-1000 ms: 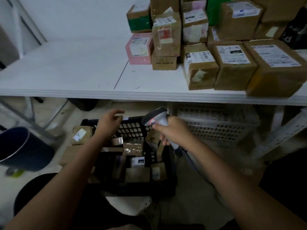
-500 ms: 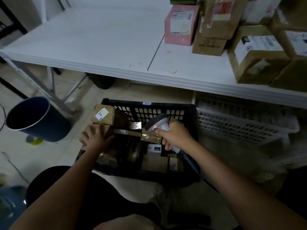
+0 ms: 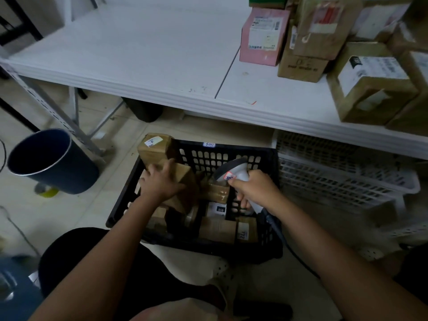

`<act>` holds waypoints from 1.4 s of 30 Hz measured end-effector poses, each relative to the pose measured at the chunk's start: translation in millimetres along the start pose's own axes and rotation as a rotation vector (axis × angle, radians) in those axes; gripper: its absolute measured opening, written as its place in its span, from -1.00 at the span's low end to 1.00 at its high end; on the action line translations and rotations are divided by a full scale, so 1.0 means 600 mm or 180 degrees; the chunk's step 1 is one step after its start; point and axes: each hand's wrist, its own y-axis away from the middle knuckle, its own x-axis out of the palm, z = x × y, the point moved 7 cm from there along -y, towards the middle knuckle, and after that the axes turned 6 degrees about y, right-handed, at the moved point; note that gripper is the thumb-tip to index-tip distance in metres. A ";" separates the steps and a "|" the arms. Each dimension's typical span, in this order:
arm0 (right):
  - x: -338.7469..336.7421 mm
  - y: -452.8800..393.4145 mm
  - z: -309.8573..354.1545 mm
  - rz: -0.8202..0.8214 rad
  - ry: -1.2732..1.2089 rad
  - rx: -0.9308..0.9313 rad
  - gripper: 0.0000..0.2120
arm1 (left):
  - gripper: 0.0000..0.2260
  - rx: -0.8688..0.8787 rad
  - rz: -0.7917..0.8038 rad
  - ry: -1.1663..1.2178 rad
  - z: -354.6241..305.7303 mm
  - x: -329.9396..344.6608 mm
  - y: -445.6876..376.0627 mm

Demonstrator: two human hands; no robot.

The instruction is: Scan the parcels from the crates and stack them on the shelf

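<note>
A person's left hand [image 3: 162, 181] grasps a brown cardboard parcel [image 3: 183, 179] at the near-left side of a black crate [image 3: 231, 156] on the floor. The right hand [image 3: 254, 188] is clenched around a barcode scanner [image 3: 234, 173] over the crate's middle. The taped box looks stiff and probably light; gripping across opposite faces should hold it.

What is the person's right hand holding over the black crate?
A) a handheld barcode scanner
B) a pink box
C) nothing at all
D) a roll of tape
A: the right hand is wrapped round the grip of a grey barcode scanner, its head pointing down towards the parcels in the black crate.
</note>
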 end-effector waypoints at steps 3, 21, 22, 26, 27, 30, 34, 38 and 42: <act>-0.049 0.006 -0.005 -0.0221 -0.0168 -0.0052 -0.60 | -0.15 0.0274 0.0409 0.1057 -0.062 -0.014 0.011; -0.393 0.235 -0.018 -0.1936 -0.1296 -0.0617 -0.69 | -0.30 0.1900 0.0801 0.4148 -0.384 -0.148 0.189; -0.408 0.246 -0.019 -0.2001 -0.1346 -0.0676 -0.71 | -0.25 0.2030 0.0451 0.4053 -0.399 -0.160 0.192; -0.449 0.272 -0.035 -0.2167 -0.1419 -0.0742 -0.69 | -0.12 0.2332 -0.1091 0.2827 -0.448 -0.165 0.194; -0.454 0.274 -0.039 -0.2164 -0.1432 -0.0748 -0.69 | -0.11 0.2346 -0.1148 0.2544 -0.459 -0.147 0.190; -0.464 0.276 -0.050 -0.2158 -0.1430 -0.0762 -0.71 | -0.15 0.2153 -0.0984 0.2413 -0.468 -0.090 0.169; -0.466 0.260 -0.055 -0.2151 -0.1330 -0.0763 -0.74 | -0.28 0.2052 -0.0837 0.3008 -0.478 -0.077 0.170; -0.461 0.236 -0.047 -0.1970 -0.1301 -0.0730 -0.76 | -0.06 0.1227 -0.0263 0.4270 -0.471 -0.084 0.145; -0.455 0.223 -0.030 -0.1918 -0.1266 -0.0763 -0.75 | -0.29 0.0591 0.0638 0.4940 -0.475 -0.085 0.134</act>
